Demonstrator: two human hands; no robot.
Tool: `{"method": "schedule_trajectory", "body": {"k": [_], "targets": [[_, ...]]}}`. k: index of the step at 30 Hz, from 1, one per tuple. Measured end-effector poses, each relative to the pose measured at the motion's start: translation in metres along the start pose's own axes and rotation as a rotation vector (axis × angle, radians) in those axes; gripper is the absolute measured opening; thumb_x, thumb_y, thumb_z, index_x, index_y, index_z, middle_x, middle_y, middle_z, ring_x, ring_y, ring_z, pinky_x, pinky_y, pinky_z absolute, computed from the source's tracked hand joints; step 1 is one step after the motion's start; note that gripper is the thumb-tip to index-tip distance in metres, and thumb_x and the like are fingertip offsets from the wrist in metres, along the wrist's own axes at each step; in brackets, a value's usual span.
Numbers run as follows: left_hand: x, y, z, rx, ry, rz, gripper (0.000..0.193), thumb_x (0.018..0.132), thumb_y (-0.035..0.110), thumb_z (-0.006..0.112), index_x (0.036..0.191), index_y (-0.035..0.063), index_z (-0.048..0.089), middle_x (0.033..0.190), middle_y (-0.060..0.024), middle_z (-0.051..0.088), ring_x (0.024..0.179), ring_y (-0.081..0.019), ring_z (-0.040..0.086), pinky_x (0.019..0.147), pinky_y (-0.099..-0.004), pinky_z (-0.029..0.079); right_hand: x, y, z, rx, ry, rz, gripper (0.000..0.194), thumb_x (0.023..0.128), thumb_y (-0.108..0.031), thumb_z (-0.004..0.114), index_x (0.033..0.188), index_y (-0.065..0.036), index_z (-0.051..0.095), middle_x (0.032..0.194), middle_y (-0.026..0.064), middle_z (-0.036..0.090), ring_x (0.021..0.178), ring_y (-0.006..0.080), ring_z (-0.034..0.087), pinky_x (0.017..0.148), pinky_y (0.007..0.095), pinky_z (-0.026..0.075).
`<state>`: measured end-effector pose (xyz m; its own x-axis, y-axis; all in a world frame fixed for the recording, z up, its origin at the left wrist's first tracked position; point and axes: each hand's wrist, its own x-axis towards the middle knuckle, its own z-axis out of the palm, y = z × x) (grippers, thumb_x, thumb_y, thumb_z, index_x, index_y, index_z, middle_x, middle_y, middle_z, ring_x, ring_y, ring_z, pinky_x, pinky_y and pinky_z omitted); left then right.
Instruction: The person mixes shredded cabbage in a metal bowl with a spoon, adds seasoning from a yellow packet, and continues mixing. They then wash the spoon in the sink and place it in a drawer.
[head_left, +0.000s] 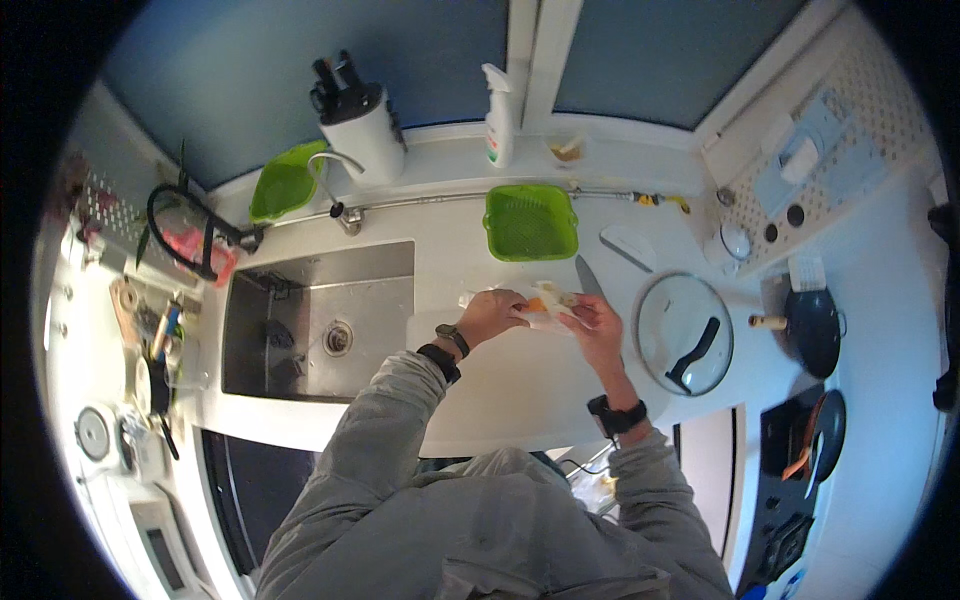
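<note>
Over the white countertop (510, 405), my left hand (491, 313) grips the left side of a pale, partly see-through package (546, 321) with something orange in it. My right hand (598, 322) holds a whitish piece (553, 295) at the right of the package; whether this is part of the wrapping or food, I cannot tell. Just beyond my right hand lies a knife blade (589, 276), its handle hidden. A green plastic basket (531, 225) stands behind both hands. Right of my right hand lies a glass pan lid (684, 334) with a black handle.
To the left is a steel sink (319, 322) with a faucet (346, 217). Along the back stand a knife block (360, 135), a spray bottle (498, 120) and another green basket (287, 182). At the right are a dark wok (814, 334) and a pan (829, 435) on the stove.
</note>
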<state>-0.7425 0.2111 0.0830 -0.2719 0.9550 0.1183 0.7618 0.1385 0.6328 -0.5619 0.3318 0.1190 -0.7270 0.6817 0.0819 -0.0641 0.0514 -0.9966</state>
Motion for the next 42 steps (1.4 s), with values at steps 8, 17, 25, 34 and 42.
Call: {"method": "schedule_trajectory", "body": {"k": [8, 17, 25, 34, 42], "targets": [[-0.006, -0.025, -0.021, -0.132, 0.065, 0.026, 0.042, 0.067, 0.016, 0.072, 0.098, 0.0094, 0.045, 0.079, -0.0079, 0.066, 0.08, -0.0288, 0.062, 0.071, -0.0385, 0.047, 0.014, 0.01, 0.035, -0.639, -0.261, -0.279, 0.029, 0.068, -0.005, 0.072, 0.093, -0.001, 0.058, 0.091, 0.0144, 0.064, 0.083, 0.0269, 0.064, 0.072, 0.033, 0.051], [-0.007, -0.024, -0.038, -0.321, -0.044, -0.014, 0.041, 0.073, 0.011, 0.065, 0.104, 0.0073, 0.037, 0.075, -0.0122, 0.063, 0.075, -0.031, 0.062, 0.067, -0.0414, 0.047, 0.015, 0.024, 0.029, -0.981, -0.262, -0.253, 0.024, 0.067, 0.0, 0.066, 0.089, -0.002, 0.058, 0.088, 0.0159, 0.062, 0.081, 0.0337, 0.061, 0.07, 0.0398, 0.049], [-0.007, -0.016, -0.025, -0.232, 0.074, -0.046, 0.028, 0.077, 0.009, 0.06, 0.102, 0.0081, 0.047, 0.078, -0.0108, 0.059, 0.076, -0.0246, 0.063, 0.067, -0.0374, 0.05, 0.026, 0.007, 0.042, -1.037, -0.386, -0.181, 0.045, 0.069, 0.006, 0.058, 0.112, -0.006, 0.054, 0.094, 0.0163, 0.062, 0.095, 0.0353, 0.057, 0.082, 0.0441, 0.045], [-0.11, -0.01, -0.054, -0.244, 0.574, -0.403, 0.024, 0.078, 0.015, 0.068, 0.099, 0.0075, 0.058, 0.096, -0.0065, 0.058, 0.082, -0.0196, 0.059, 0.072, -0.0311, 0.049, -0.112, 0.023, -0.052, -0.778, 0.207, -0.149, 0.056, 0.082, -0.01, 0.057, 0.132, -0.001, 0.033, 0.134, 0.0194, 0.037, 0.126, 0.0341, 0.035, 0.098, 0.0431, 0.036], [-0.349, 0.015, -0.017, -0.915, 0.942, -1.129, 0.037, 0.082, 0.003, 0.063, 0.115, 0.003, 0.046, 0.09, -0.0161, 0.064, 0.078, -0.0235, 0.065, 0.069, -0.0308, 0.055, -0.179, 0.077, -0.031, -0.36, -0.232, 0.167, 0.02, 0.081, -0.006, 0.057, 0.1, -0.003, 0.058, 0.09, 0.0106, 0.062, 0.071, 0.0207, 0.059, 0.063, 0.0293, 0.049]]}}
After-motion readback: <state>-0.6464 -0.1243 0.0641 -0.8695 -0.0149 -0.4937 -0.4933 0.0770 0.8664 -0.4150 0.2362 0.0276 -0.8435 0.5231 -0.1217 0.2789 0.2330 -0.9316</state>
